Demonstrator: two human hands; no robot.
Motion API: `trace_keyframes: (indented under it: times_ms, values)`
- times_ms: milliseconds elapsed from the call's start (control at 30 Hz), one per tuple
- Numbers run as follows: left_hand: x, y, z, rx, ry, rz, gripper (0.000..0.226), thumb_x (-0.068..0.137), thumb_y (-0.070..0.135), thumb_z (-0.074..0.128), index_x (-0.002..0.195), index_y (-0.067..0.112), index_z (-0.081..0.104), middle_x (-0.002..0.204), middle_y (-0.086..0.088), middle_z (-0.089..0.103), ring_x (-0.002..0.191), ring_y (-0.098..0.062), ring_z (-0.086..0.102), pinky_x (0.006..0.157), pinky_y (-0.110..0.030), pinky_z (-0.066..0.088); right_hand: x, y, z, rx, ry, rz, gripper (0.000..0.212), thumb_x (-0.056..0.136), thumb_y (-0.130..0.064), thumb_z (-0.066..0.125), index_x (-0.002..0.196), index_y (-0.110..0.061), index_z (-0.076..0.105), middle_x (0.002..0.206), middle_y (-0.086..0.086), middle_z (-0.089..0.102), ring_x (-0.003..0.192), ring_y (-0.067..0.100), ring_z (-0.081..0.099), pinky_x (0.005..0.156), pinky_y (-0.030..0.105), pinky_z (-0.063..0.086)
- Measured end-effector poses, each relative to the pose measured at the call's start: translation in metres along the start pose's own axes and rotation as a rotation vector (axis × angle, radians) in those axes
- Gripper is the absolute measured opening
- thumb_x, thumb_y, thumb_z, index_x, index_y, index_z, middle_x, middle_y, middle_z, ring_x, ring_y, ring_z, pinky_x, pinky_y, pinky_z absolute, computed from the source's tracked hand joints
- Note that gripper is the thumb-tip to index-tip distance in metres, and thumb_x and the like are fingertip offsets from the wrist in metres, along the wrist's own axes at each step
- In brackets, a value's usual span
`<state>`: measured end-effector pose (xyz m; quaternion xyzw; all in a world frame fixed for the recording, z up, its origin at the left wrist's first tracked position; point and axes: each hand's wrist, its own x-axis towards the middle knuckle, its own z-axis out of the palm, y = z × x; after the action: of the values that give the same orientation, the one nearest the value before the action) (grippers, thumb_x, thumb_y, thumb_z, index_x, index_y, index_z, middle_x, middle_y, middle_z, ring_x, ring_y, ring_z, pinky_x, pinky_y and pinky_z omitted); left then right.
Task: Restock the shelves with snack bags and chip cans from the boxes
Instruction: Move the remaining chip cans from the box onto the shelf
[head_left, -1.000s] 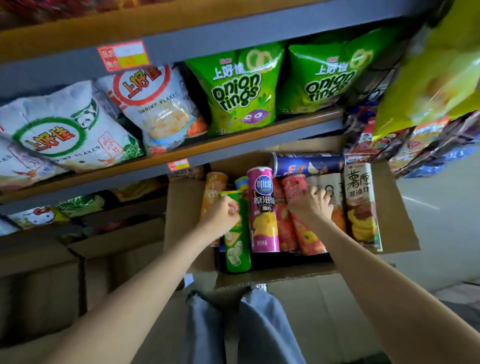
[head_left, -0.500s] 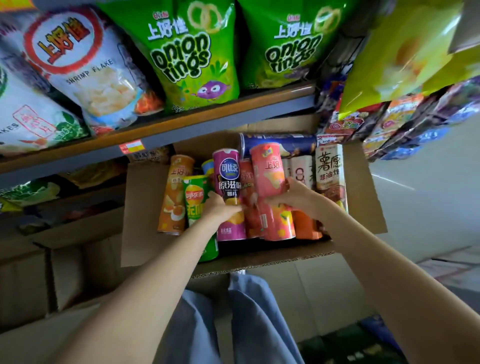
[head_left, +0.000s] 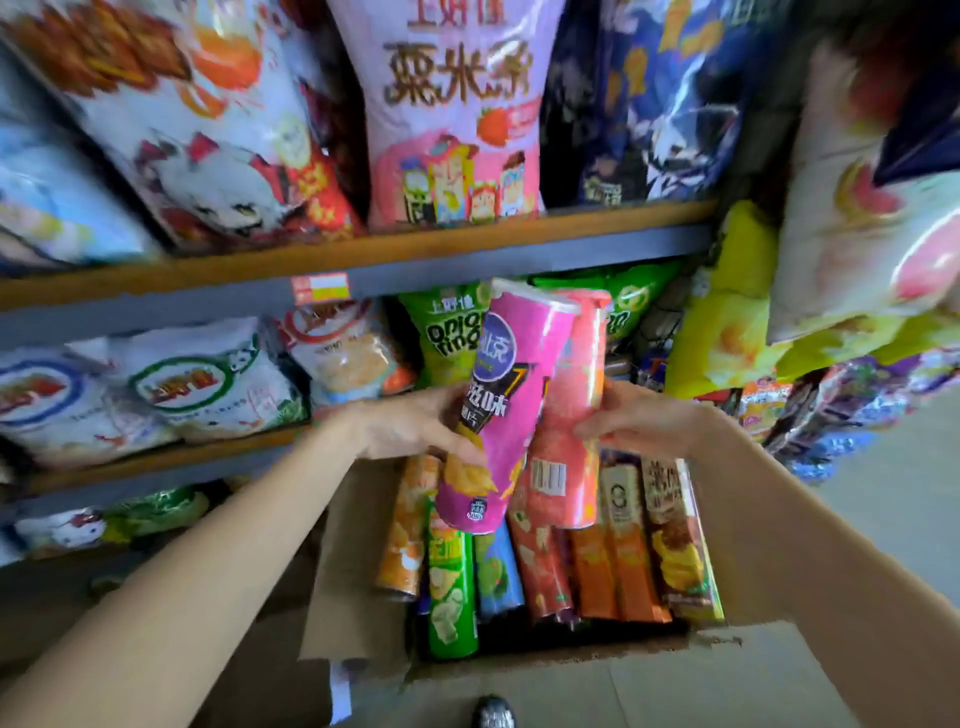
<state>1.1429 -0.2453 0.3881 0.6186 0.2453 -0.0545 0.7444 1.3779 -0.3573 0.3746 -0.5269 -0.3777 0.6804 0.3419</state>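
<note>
The left hand (head_left: 415, 421) grips the magenta can (head_left: 511, 395), the right hand (head_left: 631, 415) the pink can (head_left: 574, 415); both should lift clear of the box (head_left: 769, 597) upright.

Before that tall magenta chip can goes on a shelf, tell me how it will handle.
The tall magenta chip can looks stiff: the left hand grips it undented. Probably light, lifted one-handed. Its round, narrow shape suggests it could roll or tip.

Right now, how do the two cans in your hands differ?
The magenta can, gripped by the left hand, has a dark label band and leans right. The coral-pink can, held by the right hand, is paler, shows a barcode and sits partly behind the magenta can. Both are tall tubes held above the cardboard box.
</note>
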Motion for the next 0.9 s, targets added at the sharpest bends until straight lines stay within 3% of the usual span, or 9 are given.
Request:
trace_keyframes:
  times_ms: [167, 300, 367, 433, 500, 567, 667, 767, 900]
  values:
    - [-0.074, 0.102, -0.004, 0.249, -0.047, 0.245, 0.072, 0.059, -0.007, 0.074, 0.117, 0.026, 0.048, 0.111, 0.027, 0.063, 0.104, 0.006, 0.057, 0.083, -0.015, 0.047, -0.041, -0.105, 0.041, -0.056, -0.091, -0.258, 0.059, 0.039, -0.035, 0.093, 0.094, -0.024, 0.074, 0.095, 0.002, 0.073, 0.086, 0.015, 0.069, 0.078, 0.030, 0.055]
    - [-0.147, 0.171, -0.021, 0.245, 0.106, 0.477, 0.076, 0.036, -0.018, 0.072, 0.100, 0.016, 0.052, 0.076, 0.011, 0.071, 0.062, -0.002, 0.065, 0.054, -0.018, 0.053, -0.058, -0.193, 0.101, -0.099, -0.041, -0.531, 0.051, 0.040, -0.039, 0.090, 0.089, -0.029, 0.076, 0.088, -0.006, 0.074, 0.081, 0.009, 0.070, 0.071, 0.024, 0.055]
    - [-0.179, 0.200, -0.033, 0.264, 0.204, 0.601, 0.069, 0.037, -0.020, 0.069, 0.094, 0.015, 0.051, 0.063, 0.008, 0.068, 0.053, -0.003, 0.062, 0.050, -0.018, 0.052, -0.057, -0.233, 0.129, -0.111, 0.005, -0.624, 0.059, 0.040, -0.037, 0.091, 0.095, -0.025, 0.075, 0.091, -0.003, 0.074, 0.083, 0.011, 0.070, 0.072, 0.025, 0.056]
    - [-0.205, 0.226, -0.047, 0.236, 0.300, 0.697, 0.064, 0.043, -0.019, 0.069, 0.096, 0.014, 0.054, 0.064, 0.006, 0.068, 0.056, -0.006, 0.064, 0.054, -0.022, 0.055, -0.052, -0.269, 0.154, -0.135, 0.080, -0.707, 0.071, 0.042, -0.034, 0.091, 0.106, -0.016, 0.067, 0.098, 0.002, 0.072, 0.087, 0.015, 0.068, 0.078, 0.028, 0.055]
    - [-0.220, 0.249, -0.067, 0.200, 0.427, 0.783, 0.060, 0.054, -0.005, 0.072, 0.109, 0.010, 0.055, 0.081, -0.001, 0.070, 0.066, -0.012, 0.067, 0.062, -0.028, 0.058, -0.047, -0.299, 0.177, -0.133, 0.196, -0.785, 0.065, 0.053, -0.024, 0.088, 0.110, -0.013, 0.060, 0.096, 0.002, 0.070, 0.084, 0.015, 0.066, 0.079, 0.029, 0.054]
    - [-0.228, 0.269, -0.082, 0.186, 0.572, 0.849, 0.082, 0.047, 0.014, 0.083, 0.123, 0.007, 0.051, 0.104, -0.008, 0.067, 0.084, -0.021, 0.068, 0.077, -0.038, 0.058, -0.043, -0.323, 0.191, -0.085, 0.307, -0.865, 0.050, 0.064, -0.010, 0.077, 0.111, -0.012, 0.057, 0.091, 0.001, 0.068, 0.079, 0.012, 0.066, 0.073, 0.027, 0.054]
    - [-0.224, 0.292, -0.093, 0.153, 0.764, 0.865, 0.095, 0.031, 0.036, 0.092, 0.117, 0.017, 0.054, 0.116, -0.005, 0.065, 0.105, -0.022, 0.062, 0.097, -0.042, 0.048, -0.040, -0.348, 0.200, -0.011, 0.462, -0.949, 0.053, 0.069, -0.008, 0.074, 0.118, -0.009, 0.054, 0.092, 0.003, 0.067, 0.075, 0.014, 0.067, 0.065, 0.027, 0.054]
    - [-0.205, 0.312, -0.092, 0.190, 0.883, 0.854, 0.074, 0.055, 0.023, 0.089, 0.117, 0.018, 0.049, 0.118, -0.002, 0.062, 0.102, -0.016, 0.059, 0.087, -0.028, 0.046, -0.042, -0.365, 0.190, 0.034, 0.620, -1.002, 0.054, 0.069, -0.005, 0.076, 0.118, -0.006, 0.054, 0.096, 0.006, 0.068, 0.077, 0.017, 0.067, 0.070, 0.034, 0.055]
    - [-0.164, 0.332, -0.087, 0.295, 0.942, 0.896, 0.083, 0.054, 0.020, 0.090, 0.124, 0.017, 0.046, 0.118, -0.002, 0.061, 0.105, -0.019, 0.059, 0.092, -0.035, 0.048, -0.059, -0.379, 0.162, -0.001, 0.830, -0.980, 0.058, 0.066, -0.004, 0.080, 0.118, -0.006, 0.054, 0.109, 0.013, 0.067, 0.089, 0.027, 0.066, 0.078, 0.040, 0.056]
